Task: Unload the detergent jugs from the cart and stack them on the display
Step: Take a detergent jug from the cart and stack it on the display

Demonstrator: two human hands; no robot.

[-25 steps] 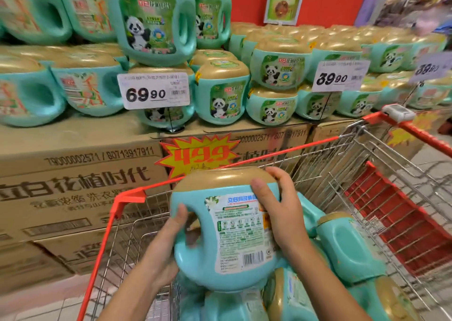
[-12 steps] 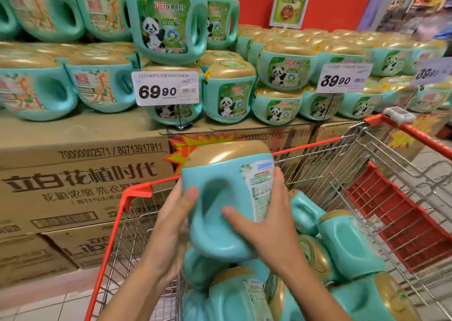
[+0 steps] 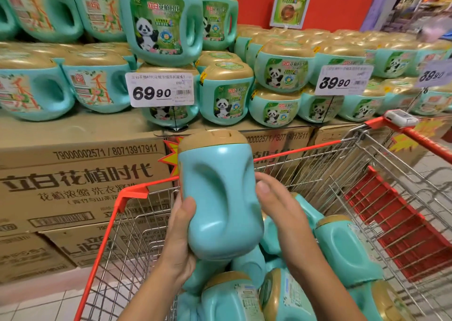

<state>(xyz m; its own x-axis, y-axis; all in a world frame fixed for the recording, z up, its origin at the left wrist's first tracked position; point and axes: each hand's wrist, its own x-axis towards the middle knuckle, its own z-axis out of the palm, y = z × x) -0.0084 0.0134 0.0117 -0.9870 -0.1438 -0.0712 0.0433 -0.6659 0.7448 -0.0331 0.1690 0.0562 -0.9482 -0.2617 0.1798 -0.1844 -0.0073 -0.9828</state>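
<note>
I have the teal plastic detergent jug with gold cap (image 3: 220, 198) upright above the red-framed wire cart (image 3: 132, 193). My left grip (image 3: 181, 235) is curled round its base. The right grip (image 3: 276, 203) has its fingers hidden behind the jug, so I cannot tell its hold. The smooth sides may slip, dropping the jug onto the loose teal jugs (image 3: 347, 247) below.

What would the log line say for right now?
jug: upright, held above cart | left hand: grips its lower part | right hand: against its side, fingers hidden | display: not reached
</note>
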